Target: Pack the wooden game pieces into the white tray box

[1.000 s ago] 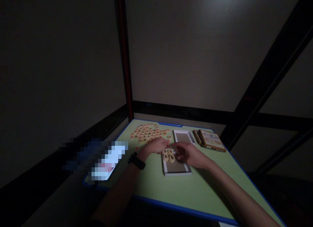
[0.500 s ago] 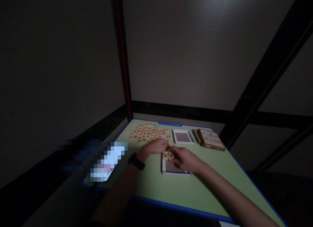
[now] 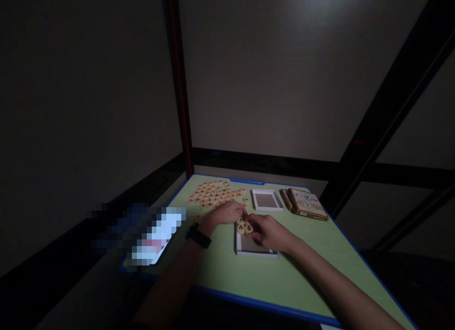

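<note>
Both hands are over the far part of a shallow white box (image 3: 256,253) with a brown inside. Several round wooden pieces with black characters (image 3: 241,226) lie in its far left corner. My left hand (image 3: 229,212), a dark watch on its wrist, reaches in from the left with fingers bent at the box's far edge; what its fingertips touch is too small to tell. My right hand (image 3: 268,229) curls its fingers around the right side of these pieces and touches them. A large group of round pieces with red and black characters (image 3: 213,195) is spread on the table behind my left hand.
A second white box (image 3: 266,200) stands behind my hands. To its right lie brown-edged printed boxes (image 3: 307,203). A lit, blurred screen (image 3: 158,237) sits at the left edge of the green table (image 3: 227,278), which has a blue rim.
The pieces in the box have shifted slightly, and one behind the front two shows more clearly. Both hands have hardly moved.
</note>
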Demonstrator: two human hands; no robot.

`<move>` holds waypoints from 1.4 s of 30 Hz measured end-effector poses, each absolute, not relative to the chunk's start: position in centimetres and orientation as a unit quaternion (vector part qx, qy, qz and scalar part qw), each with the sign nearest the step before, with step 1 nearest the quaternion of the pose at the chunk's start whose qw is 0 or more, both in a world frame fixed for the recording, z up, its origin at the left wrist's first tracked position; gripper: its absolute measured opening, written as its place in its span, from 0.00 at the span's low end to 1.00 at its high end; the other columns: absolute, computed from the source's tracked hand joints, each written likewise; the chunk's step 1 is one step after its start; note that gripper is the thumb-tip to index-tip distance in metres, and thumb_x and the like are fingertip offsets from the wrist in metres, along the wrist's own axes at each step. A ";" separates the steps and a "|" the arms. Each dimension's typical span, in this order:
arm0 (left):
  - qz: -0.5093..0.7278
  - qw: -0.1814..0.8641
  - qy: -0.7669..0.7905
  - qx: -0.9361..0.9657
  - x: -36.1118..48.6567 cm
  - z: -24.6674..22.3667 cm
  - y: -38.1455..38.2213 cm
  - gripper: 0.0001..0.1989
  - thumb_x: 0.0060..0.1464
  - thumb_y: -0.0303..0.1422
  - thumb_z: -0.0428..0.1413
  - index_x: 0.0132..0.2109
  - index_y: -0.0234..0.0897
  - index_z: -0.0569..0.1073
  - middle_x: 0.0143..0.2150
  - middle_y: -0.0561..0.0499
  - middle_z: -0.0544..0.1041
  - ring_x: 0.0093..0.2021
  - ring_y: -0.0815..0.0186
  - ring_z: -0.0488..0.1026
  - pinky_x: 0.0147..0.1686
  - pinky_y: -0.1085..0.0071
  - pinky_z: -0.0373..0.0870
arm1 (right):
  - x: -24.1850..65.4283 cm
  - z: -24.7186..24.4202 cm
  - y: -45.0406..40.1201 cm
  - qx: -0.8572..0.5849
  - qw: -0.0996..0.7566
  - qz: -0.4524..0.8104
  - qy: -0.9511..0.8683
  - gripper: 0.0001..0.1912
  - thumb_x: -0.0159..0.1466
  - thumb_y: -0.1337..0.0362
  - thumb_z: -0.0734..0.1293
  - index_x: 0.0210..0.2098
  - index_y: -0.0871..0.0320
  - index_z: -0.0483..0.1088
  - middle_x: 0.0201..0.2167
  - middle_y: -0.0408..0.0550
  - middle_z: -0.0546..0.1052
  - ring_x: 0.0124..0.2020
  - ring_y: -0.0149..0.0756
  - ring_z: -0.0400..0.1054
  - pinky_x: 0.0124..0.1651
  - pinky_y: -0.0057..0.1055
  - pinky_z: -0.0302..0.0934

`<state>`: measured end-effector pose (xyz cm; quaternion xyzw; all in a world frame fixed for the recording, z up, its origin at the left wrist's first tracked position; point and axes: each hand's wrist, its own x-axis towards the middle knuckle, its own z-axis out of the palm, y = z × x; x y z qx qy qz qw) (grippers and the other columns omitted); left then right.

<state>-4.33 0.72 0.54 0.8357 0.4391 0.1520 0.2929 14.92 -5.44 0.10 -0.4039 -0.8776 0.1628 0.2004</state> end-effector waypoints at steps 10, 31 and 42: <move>0.180 0.029 0.694 0.696 -9.8 3.6 1.9 0.16 0.59 0.27 0.47 0.45 0.35 0.79 0.47 0.39 0.80 0.48 0.56 0.76 0.48 0.66 0.69 | 15.8 0.9 -4.9 -0.444 0.279 0.121 -0.843 0.12 0.66 0.56 0.64 0.39 0.57 0.74 0.25 0.45 0.77 0.25 0.34 0.68 0.30 0.28 0.57; 0.081 0.046 0.743 0.663 -10.4 2.2 2.2 0.15 0.53 0.31 0.54 0.46 0.36 0.78 0.51 0.39 0.79 0.52 0.54 0.75 0.46 0.68 0.70 | 16.1 0.5 -4.6 -0.460 0.248 0.004 -0.852 0.16 0.69 0.60 0.58 0.33 0.57 0.74 0.27 0.48 0.79 0.28 0.36 0.72 0.33 0.29 0.57; 0.079 0.051 0.757 0.647 -10.0 2.5 2.3 0.15 0.52 0.31 0.55 0.47 0.37 0.78 0.50 0.39 0.79 0.52 0.54 0.76 0.45 0.67 0.71 | 16.1 0.4 -4.7 -0.460 0.237 -0.008 -0.856 0.17 0.70 0.59 0.57 0.34 0.57 0.74 0.28 0.49 0.79 0.28 0.37 0.72 0.33 0.29 0.56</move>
